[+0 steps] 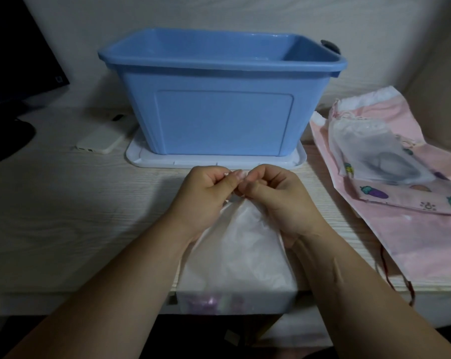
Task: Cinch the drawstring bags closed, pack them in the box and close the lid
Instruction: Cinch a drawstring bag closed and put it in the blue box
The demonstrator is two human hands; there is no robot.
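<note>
Below the left grip (203, 195) and right grip (273, 200), both clamped on its neck, the white bag (234, 252) was being cinched; an outward cord pull was judged due next.

One blue box (219, 120), one white lid (152, 159). Four drawstring bags: one white bag (234, 250), one see-through bag (361, 143), one plain pink bag (413, 242), one patterned pink bag (406, 200). One phone (102, 141), one monitor (17, 60). Two hands: left hand (206, 195), right hand (279, 200).
</note>
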